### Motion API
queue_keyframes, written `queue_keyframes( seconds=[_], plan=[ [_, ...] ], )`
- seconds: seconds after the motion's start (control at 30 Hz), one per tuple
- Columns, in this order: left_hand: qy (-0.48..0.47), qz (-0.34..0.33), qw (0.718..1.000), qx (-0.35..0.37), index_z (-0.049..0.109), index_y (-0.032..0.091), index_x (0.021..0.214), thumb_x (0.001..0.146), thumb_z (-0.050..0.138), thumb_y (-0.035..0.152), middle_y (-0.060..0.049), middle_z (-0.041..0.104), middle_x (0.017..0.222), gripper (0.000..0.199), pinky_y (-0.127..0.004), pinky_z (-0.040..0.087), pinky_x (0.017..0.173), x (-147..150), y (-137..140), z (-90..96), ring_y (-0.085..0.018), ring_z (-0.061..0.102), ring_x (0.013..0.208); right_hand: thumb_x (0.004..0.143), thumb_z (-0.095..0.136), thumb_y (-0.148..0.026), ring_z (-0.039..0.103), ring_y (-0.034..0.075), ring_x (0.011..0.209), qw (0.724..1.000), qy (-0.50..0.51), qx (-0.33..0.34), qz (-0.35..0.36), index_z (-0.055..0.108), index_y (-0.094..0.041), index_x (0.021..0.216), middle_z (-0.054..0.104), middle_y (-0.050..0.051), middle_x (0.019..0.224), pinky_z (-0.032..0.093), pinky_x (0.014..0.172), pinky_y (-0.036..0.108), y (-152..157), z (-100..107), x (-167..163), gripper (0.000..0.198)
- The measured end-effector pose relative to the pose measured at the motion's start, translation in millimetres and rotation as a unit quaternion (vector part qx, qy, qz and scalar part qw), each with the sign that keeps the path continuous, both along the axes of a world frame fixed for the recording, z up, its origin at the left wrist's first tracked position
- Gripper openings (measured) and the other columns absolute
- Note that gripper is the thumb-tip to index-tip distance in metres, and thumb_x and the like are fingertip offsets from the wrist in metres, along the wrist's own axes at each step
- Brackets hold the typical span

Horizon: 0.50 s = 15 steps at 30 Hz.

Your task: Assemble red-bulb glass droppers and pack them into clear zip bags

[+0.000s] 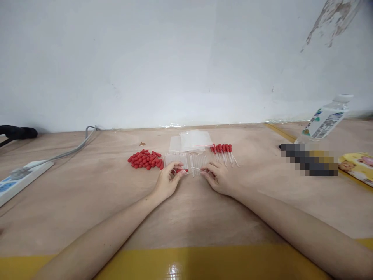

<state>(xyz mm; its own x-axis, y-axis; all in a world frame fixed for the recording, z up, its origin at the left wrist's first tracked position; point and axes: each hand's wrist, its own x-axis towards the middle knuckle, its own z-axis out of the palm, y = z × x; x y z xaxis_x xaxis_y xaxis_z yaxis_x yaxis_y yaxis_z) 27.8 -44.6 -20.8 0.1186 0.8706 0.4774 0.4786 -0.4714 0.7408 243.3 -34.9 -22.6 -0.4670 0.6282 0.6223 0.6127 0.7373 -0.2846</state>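
Note:
Between the thumb and fingers of my left hand [169, 179] is a red rubber dropper bulb [182, 170], its open end toward the right. My right hand [217, 177] pinches a thin clear dropper tube [196, 168] that points left at the bulb; the two are a little apart. Rows of clear tubes [177, 158] lie just behind both hands. A heap of red bulbs [144, 159] sits left of the tubes. On the right, several droppers [225, 149] with red bulbs on their tubes lie side by side.
Clear plastic bags [195, 140] lie behind the tubes. A water bottle [325, 120] tilts at the right, near a blurred dark object [309, 160] and a yellow printed packet [357, 167]. A power strip [27, 179] with a grey cable [72, 149] is at the left.

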Motion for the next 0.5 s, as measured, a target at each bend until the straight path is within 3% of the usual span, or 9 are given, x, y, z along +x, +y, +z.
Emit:
queue_keyframes(
  seconds=[0.2,0.33,0.5],
  plan=[
    [-0.001,-0.046,0.998,-0.032,0.064,0.017,0.088,0.08,0.055,0.031,-0.004,0.069,0.085,0.018,-0.028,0.051,0.072,-0.8,2.5,-3.4,-0.017,0.064,0.077,0.088,0.043,-0.028,0.054,0.013,0.072,1.0,-0.006,0.006,0.013,0.059,-0.018,0.091,0.061,0.003,0.08,0.034,0.07,0.029,1.6,-4.7,0.8,0.019],
    [0.004,-0.057,0.997,-0.043,0.064,0.017,0.091,0.081,0.054,0.03,-0.003,0.07,0.08,0.019,-0.026,0.052,0.067,-0.5,2.1,-5.2,-0.015,0.065,0.071,0.088,0.043,-0.027,0.054,0.013,0.071,0.999,-0.021,0.012,0.029,0.059,-0.018,0.09,0.061,0.003,0.08,0.033,0.069,0.028,0.7,-1.7,-0.5,0.018],
    [0.048,-0.043,0.998,0.0,0.065,0.017,0.092,0.078,0.06,0.029,-0.004,0.07,0.084,0.019,-0.026,0.052,0.067,-0.4,-0.3,-5.3,-0.016,0.065,0.073,0.088,0.043,-0.027,0.053,0.012,0.07,0.998,-0.03,0.006,0.048,0.06,-0.018,0.09,0.061,0.004,0.08,0.034,0.07,0.029,-2.1,2.6,1.0,0.019]
  ],
)
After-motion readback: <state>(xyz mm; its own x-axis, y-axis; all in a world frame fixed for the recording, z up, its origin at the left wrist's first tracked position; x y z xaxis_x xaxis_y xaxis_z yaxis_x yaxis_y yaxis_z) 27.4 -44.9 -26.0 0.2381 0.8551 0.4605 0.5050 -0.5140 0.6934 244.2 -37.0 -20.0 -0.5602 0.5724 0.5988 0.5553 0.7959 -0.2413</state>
